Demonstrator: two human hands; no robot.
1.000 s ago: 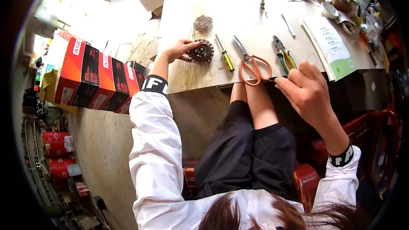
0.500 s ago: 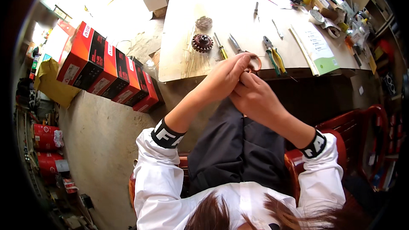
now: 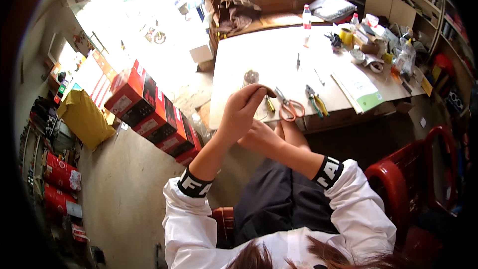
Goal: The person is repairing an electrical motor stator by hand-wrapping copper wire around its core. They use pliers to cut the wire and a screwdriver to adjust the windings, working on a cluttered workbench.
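Note:
My left hand (image 3: 242,111) is raised over the near edge of the white table, fingers curled together; what it grips, if anything, is hidden. Close beneath it is my right hand (image 3: 262,137), its fingers out of sight behind the left. Just past the left hand sits a coil of thin wire (image 3: 251,76). Right of the fingertips lie a yellow-handled screwdriver (image 3: 270,103), partly covered, and scissors (image 3: 292,111) with orange handles. Farther right are pliers (image 3: 317,102) with green and yellow grips.
Red and black boxes (image 3: 149,104) stand in a row left of the table (image 3: 234,50). A booklet (image 3: 358,87) lies at its right, with tape rolls (image 3: 346,36), bottles (image 3: 306,17) and clutter behind. A red chair (image 3: 393,179) stands at my right.
The view has tilted up and shifted. My hands have moved left from beside the scissors, and the right has gone under the left. The toothed copper rotor is now hidden.

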